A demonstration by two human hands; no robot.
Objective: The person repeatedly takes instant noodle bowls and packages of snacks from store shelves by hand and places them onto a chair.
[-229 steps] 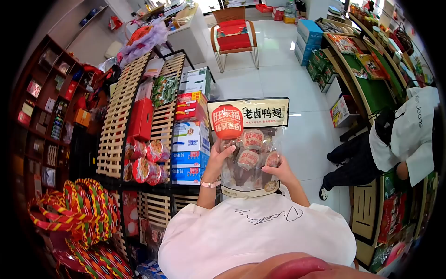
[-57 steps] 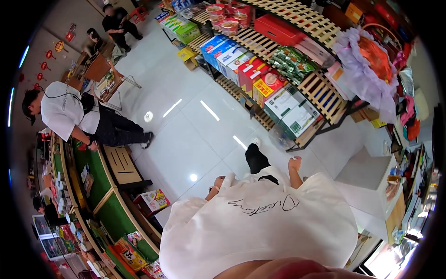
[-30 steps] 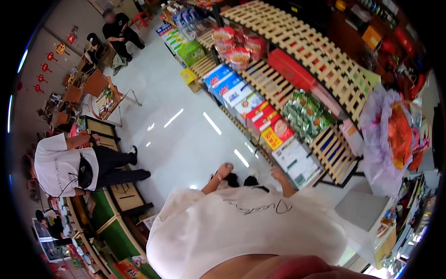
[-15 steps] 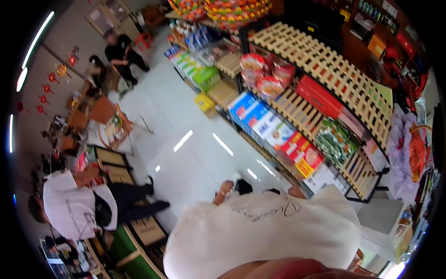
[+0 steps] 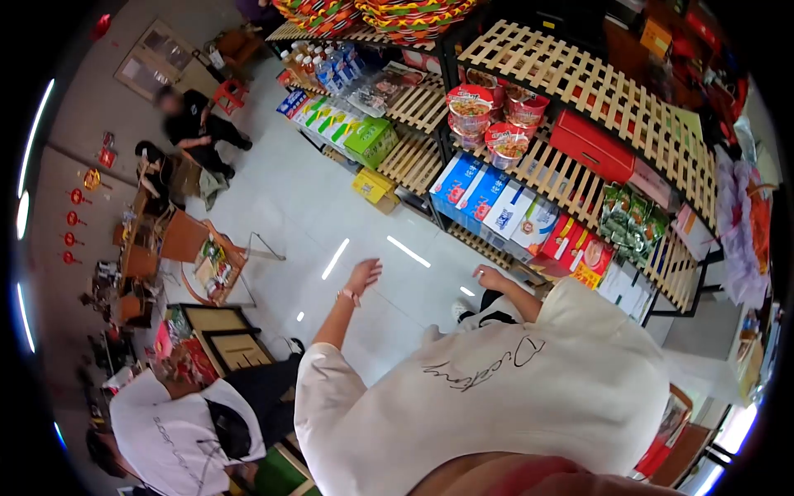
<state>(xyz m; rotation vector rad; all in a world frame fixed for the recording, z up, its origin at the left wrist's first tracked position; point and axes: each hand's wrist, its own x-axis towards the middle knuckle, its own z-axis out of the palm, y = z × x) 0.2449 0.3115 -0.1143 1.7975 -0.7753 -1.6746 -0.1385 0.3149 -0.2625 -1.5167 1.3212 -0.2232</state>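
Note:
My left hand (image 5: 364, 276) is stretched out over the tiled floor with its fingers extended, holding nothing. A band (image 5: 348, 296) circles that wrist. My right hand (image 5: 491, 277) hangs in front of my body, fingers loosely bent and apart, with nothing visible in it. It is nearest to the lower shelf, where blue-and-white cartons (image 5: 480, 197) and red boxes (image 5: 576, 250) stand side by side. Above them are stacked instant noodle bowls (image 5: 507, 142), a red box (image 5: 592, 146) and green packets (image 5: 630, 223). Neither hand touches the goods.
Slatted wooden shelves (image 5: 591, 87) run along the right. Bottles (image 5: 331, 68), a green carton (image 5: 372, 142) and a yellow box (image 5: 375, 189) are farther back. A person in a white shirt (image 5: 178, 434) is at left by a wooden-framed stand (image 5: 223, 331). A chair (image 5: 186, 240) and seated people are beyond.
My left hand has swung forward and out from my body, its fingers now extended. My right hand has come forward from beside the shelf. The view has shifted, and the other person appears closer.

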